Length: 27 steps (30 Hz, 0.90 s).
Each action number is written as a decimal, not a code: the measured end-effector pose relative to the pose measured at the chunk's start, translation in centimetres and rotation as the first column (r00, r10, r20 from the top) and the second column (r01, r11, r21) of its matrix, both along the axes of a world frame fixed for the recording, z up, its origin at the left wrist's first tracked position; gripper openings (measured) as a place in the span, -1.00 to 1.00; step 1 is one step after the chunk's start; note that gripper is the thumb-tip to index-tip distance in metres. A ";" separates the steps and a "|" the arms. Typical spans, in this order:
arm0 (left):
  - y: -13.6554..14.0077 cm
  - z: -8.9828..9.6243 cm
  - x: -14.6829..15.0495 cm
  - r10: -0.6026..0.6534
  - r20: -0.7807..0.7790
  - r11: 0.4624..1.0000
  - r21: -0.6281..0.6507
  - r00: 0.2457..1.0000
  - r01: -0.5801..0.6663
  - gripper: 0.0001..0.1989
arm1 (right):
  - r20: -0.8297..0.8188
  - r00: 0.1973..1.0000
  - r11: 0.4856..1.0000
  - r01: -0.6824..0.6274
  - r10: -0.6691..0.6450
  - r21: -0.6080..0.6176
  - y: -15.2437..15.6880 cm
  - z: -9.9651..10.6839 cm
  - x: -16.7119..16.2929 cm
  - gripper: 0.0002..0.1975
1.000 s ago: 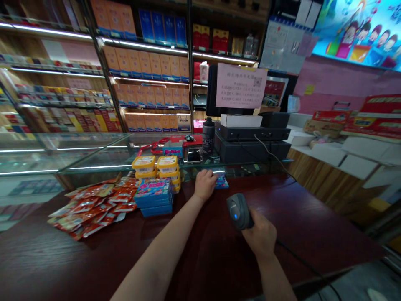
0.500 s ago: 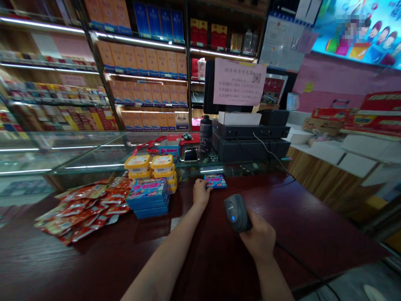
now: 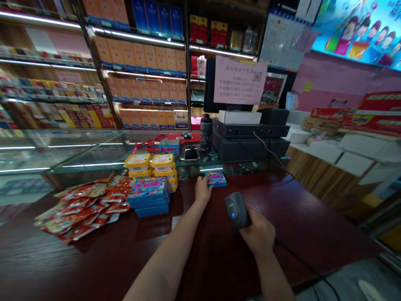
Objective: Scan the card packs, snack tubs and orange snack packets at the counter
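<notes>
My left hand is stretched forward, its fingers closed around the left end of a flat blue box with pink lettering. That box lies on the dark red counter near the glass edge. A dark grey barcode scanner with a blue light is gripped in my right hand, its head tilted up above the counter and to the right of my left forearm. Left of my left hand stands a stack of similar blue boxes, in front of yellow-lidded tubs. Orange-red foil packets are heaped further left.
The scanner's black cable runs off to the lower right. Behind the wooden counter top, a glass case carries a phone, a dark bottle and a black cash drawer. Stocked shelves line the back.
My left hand has shifted very slightly right and stays at the blue box. The scanner in my right hand sits marginally higher in view. The stacks and packets have not moved.
</notes>
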<state>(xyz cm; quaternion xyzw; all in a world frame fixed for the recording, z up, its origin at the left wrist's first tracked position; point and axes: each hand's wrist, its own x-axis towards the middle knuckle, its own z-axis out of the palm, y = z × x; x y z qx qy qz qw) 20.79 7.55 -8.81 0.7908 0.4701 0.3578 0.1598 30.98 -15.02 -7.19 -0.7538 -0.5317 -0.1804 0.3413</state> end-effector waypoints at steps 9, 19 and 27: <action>-5.0 3.4 -4.6 -0.149 -0.122 0.954 0.244 0.981 0.175 -0.64 | 0.008 0.999 0.992 0.042 -0.042 -0.115 -0.4 0.5 -0.5 -0.74; -9.0 6.2 -14.7 -0.009 0.092 0.883 0.468 0.996 -0.035 -0.57 | 0.057 0.995 0.980 0.094 -0.085 -0.175 -0.8 0.1 -0.8 -0.76; -9.8 4.5 -16.7 0.149 0.141 0.898 0.396 0.979 -0.194 -0.47 | 0.121 0.985 0.968 0.143 -0.120 -0.205 -0.9 0.1 -1.2 -0.82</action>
